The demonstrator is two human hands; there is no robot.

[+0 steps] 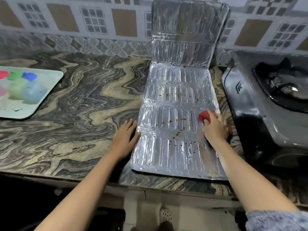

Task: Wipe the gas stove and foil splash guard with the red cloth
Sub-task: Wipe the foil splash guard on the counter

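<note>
The silver foil splash guard [175,97] lies mostly flat on the marble counter, its far panel leaning up against the tiled wall. Orange-brown food specks dot its near panels. My right hand [215,129] presses the bunched red cloth [204,115] onto the guard near its right edge. Flat on the counter, my left hand [124,137] rests with fingers spread, touching the guard's left edge. The black gas stove [266,104] stands right of the guard, with one burner showing.
A pale tray [41,97] with several coloured-lidded containers sits at the far left of the counter. The marble counter [75,105] stretches between tray and guard. Its front edge runs just below the guard. Patterned tiles back the counter.
</note>
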